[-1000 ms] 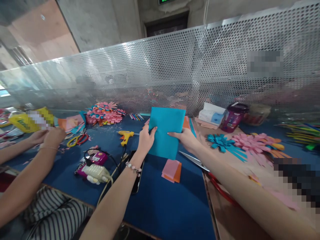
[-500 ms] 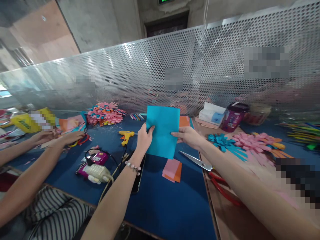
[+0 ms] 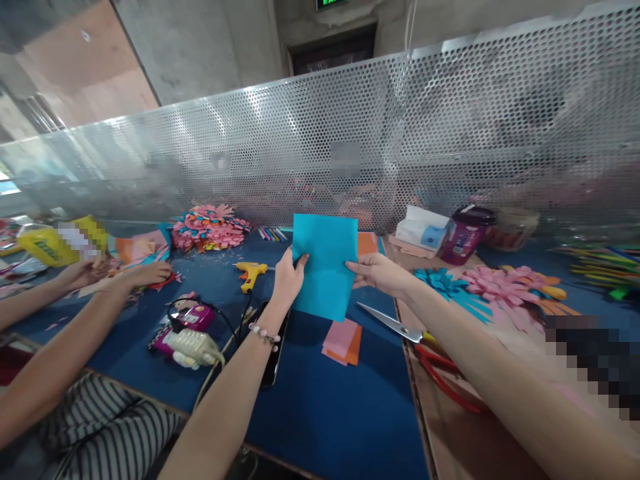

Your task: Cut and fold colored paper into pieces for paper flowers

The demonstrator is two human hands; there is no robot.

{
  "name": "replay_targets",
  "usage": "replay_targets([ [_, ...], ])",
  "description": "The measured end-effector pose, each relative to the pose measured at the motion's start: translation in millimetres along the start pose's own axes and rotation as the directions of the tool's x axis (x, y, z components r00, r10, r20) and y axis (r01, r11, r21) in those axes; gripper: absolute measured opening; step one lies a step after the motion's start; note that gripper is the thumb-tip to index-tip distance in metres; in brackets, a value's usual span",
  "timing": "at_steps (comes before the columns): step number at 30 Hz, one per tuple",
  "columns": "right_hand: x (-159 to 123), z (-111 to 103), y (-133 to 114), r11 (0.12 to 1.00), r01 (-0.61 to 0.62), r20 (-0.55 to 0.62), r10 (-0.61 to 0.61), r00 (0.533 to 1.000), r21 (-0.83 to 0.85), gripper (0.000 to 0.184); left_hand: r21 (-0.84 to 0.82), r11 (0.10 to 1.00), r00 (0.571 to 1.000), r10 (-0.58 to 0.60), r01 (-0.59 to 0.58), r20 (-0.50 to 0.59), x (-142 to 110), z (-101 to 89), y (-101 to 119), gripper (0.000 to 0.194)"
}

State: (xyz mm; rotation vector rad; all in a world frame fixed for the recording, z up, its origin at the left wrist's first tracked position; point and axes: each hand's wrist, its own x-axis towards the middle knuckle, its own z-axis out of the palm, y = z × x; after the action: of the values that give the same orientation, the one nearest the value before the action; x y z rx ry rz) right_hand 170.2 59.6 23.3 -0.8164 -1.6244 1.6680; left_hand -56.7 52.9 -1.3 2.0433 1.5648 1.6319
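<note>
A teal sheet of paper (image 3: 324,263) is held upright above the blue table (image 3: 330,413). My left hand (image 3: 286,281) pinches its left edge. My right hand (image 3: 376,273) pinches its right edge. Below the sheet lie small pink and orange paper pieces (image 3: 343,340). Red-handled scissors (image 3: 415,340) rest open just under my right forearm. A black phone (image 3: 274,357) lies under my left wrist.
A yellow glue gun (image 3: 251,272), a power strip (image 3: 194,345) with cables and a pile of paper flowers (image 3: 210,227) lie to the left. Teal and pink paper flowers (image 3: 480,283), a tissue box (image 3: 423,230) and a purple tub (image 3: 465,235) sit right. Another person's hands (image 3: 145,273) work at far left. A perforated metal screen (image 3: 350,133) backs the table.
The teal sheet has been turned and narrowed slightly between my hands. The other person's hand at left has reached out over the red scissors there.
</note>
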Motion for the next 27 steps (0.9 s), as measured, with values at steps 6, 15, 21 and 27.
replay_targets([
  [6, 3, -8, 4, 0.998, 0.001, 0.034, -0.004, 0.999, 0.066, 0.038, 0.04, 0.999, 0.999, 0.0, -0.002, 0.044, -1, 0.8, -1, 0.036],
  [15, -1, -7, -5, 0.996, 0.02, -0.028, -0.018, 0.999, 0.087, 0.034, 0.104, 0.994, 0.999, 0.031, -0.035, 0.04, -3, 0.6, 4, 0.03],
  [21, 4, -11, 4, 0.998, 0.009, -0.058, -0.006, 0.998, 0.061, 0.037, 0.061, 0.998, 0.999, 0.033, -0.035, 0.037, -5, 0.2, 9, 0.028],
  [27, -1, -6, -3, 0.999, 0.011, -0.024, -0.011, 1.0, 0.03, 0.035, 0.04, 0.999, 0.999, 0.031, -0.033, 0.039, -4, 0.2, 9, 0.028],
])
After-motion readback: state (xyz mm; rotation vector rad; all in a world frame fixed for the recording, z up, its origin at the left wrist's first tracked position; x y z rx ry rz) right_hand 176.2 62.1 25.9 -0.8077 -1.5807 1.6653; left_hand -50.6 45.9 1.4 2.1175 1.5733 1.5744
